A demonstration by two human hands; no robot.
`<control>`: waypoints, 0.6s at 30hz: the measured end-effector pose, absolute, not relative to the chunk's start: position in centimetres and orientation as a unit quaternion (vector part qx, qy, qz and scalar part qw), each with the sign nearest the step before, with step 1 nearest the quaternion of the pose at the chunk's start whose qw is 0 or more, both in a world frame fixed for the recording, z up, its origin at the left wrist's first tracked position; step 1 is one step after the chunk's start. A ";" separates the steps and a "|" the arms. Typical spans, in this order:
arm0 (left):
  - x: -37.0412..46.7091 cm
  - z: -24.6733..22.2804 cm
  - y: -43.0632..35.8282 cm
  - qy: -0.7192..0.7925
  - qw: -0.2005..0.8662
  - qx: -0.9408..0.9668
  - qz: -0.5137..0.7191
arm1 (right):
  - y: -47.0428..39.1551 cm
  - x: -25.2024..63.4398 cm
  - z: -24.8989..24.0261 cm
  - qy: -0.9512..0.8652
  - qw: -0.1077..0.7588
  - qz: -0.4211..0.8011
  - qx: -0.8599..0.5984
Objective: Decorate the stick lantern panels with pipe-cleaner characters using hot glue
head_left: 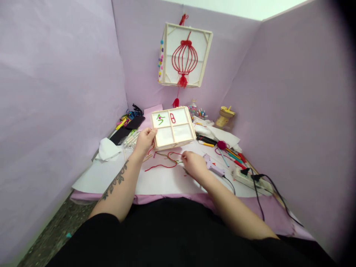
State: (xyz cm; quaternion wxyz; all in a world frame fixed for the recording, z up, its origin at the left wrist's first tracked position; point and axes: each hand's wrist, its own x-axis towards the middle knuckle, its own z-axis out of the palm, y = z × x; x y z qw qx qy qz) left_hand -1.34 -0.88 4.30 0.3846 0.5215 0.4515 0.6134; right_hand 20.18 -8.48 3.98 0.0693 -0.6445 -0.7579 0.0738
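My left hand grips the left edge of a box-like wooden frame and holds it tilted above the table. Its white front is split into four panes. A green character marks the upper left pane and a red one the upper right; both lower panes are plain. Below the frame's right part, my right hand is closed, fingertips pinched at the end of red and green yarn that lies curled on the white paper. Exactly what the fingertips hold is too small to tell.
A lantern box with a red yarn lantern and tassel hangs ahead. On the right lie a purple glue gun, pens, a yarn ball and a power strip with cables. Crumpled tissue and a black phone sit left.
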 end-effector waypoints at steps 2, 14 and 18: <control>-1.3 4.3 -0.9 0.453 0.383 0.522 0.613 | -9.0 17.1 3.7 -0.814 0.078 0.114 -0.564; -0.9 4.8 -2.0 0.443 0.362 0.563 0.596 | -10.8 12.5 3.8 -0.871 0.124 0.208 -0.427; -0.4 5.1 -3.1 0.444 0.346 0.577 0.592 | -14.0 21.7 8.4 -0.789 0.381 0.267 -0.402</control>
